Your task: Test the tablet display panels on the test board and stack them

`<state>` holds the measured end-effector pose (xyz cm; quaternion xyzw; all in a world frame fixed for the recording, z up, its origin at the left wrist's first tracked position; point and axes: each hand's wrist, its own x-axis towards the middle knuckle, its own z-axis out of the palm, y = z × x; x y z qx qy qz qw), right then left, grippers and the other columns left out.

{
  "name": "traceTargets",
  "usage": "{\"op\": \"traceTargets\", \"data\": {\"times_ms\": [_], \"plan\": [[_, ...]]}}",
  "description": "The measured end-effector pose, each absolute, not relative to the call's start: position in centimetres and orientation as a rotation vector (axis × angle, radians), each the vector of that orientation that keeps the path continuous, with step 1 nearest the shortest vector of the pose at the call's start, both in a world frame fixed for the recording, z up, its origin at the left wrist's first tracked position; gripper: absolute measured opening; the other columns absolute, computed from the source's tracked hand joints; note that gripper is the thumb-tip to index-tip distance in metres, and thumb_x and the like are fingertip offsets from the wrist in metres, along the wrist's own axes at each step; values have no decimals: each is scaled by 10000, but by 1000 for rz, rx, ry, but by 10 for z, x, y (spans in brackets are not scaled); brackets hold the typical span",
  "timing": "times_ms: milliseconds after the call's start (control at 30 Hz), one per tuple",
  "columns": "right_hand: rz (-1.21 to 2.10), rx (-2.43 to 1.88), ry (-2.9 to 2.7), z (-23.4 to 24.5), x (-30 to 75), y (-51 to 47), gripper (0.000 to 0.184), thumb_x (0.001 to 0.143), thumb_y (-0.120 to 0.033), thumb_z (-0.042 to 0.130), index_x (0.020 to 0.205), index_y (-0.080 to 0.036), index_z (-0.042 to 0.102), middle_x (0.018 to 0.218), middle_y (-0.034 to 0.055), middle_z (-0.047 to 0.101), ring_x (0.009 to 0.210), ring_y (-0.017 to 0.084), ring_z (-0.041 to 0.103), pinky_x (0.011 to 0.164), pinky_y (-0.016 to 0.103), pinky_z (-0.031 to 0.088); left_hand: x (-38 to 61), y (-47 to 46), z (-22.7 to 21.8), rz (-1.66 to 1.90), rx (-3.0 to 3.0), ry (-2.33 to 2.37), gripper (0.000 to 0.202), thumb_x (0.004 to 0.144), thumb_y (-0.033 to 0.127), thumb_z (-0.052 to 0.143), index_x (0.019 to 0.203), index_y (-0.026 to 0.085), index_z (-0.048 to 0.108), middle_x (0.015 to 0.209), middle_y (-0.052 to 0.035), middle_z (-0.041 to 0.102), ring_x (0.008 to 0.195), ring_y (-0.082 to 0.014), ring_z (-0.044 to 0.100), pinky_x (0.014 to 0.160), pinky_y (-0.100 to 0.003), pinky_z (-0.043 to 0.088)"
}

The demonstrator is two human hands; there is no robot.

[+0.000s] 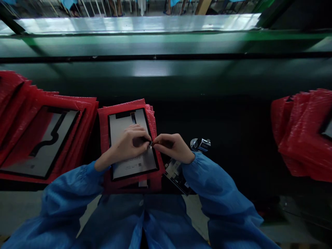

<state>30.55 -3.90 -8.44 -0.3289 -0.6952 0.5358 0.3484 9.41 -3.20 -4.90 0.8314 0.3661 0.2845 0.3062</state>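
A tablet display panel [127,167] lies with its pale back up on a stack of red bubble-wrap bags [103,126]. Part of a dark flex cable [133,117] shows near the panel's top; my left hand hides its middle. My left hand [131,141] is over the panel, thumb and forefinger pinched at its right edge. From the right, my right hand [174,146] meets it fingertip to fingertip. Between them is a small dark and pale end, seemingly of the flex cable. Beside my right wrist lies a circuit board [174,171], partly hidden by the sleeve.
A shiny metal tally counter [201,144] sits beyond my right forearm. More red bags [86,103] pile up at left, with another panel [55,140] on top. A further stack of red bags [298,138] stands far right. A green ledge [155,77] runs along the back.
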Motion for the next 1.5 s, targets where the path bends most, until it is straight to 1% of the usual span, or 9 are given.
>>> {"op": "traceTargets", "data": {"times_ms": [233,500,633,733,867,1033,1167,1333,1500], "plan": [[1236,-871,-1819,-89,299,-45,184,894,-310,620,865,-138,678,667,-23,559,545,73,401,499,201,313,93,-31,-48,710,2066,941,63,746,148,551,714,177,597,854,-54,638,841,-205,587,757,-353,463],[1121,-885,-1839,-84,297,-48,146,905,-270,614,871,-150,689,741,3,646,605,102,532,560,215,413,93,-36,-48,785,2071,972,74,782,150,580,716,182,574,875,-33,626,883,-199,590,933,-397,411],[647,-1142,-1761,-73,339,-57,201,935,-305,577,1073,-217,694,933,47,695,869,188,623,785,320,513,54,-52,-41,1146,1770,1323,179,893,245,521,939,206,690,1103,-42,647,1102,-217,580,982,-335,427],[357,-1450,-1472,-84,384,-68,327,917,-393,579,1202,-245,641,1114,79,678,1056,261,615,949,477,490,8,-70,-53,1108,1492,1731,254,924,354,471,991,201,663,960,-27,660,894,-189,620,819,-285,482],[696,-1657,-1262,-115,423,-76,476,831,-505,640,1239,-261,607,1160,85,666,1104,295,636,945,514,538,-26,-88,-86,738,1245,1893,416,857,570,525,942,178,633,759,-23,633,647,-198,583,550,-277,451],[1035,-1666,-1014,-131,438,-68,641,624,-606,777,1169,-302,634,1182,86,676,1132,326,646,803,424,625,-16,-91,-105,751,1305,1827,418,861,585,521,879,182,629,865,-46,679,824,-226,643,706,-284,493],[1057,-1653,-987,-126,436,-59,535,553,-553,830,1024,-348,682,1217,91,664,1224,353,585,865,456,594,-7,-93,-97,729,1453,2029,333,868,513,543,744,205,568,700,10,607,619,-169,547,617,-273,395],[376,-1543,-936,-100,404,-79,273,738,-365,794,985,-348,679,1083,86,669,1028,302,652,939,530,524,-8,-95,-77,1032,1043,1877,214,751,402,650,759,198,588,709,12,613,668,-170,571,634,-253,447],[556,-1440,-1490,-86,366,-96,120,886,-394,644,944,-299,688,789,44,660,653,210,645,592,372,558,-6,-78,-63,1140,309,1574,137,761,208,611,891,172,633,799,-31,693,758,-180,666,707,-256,558]]}}
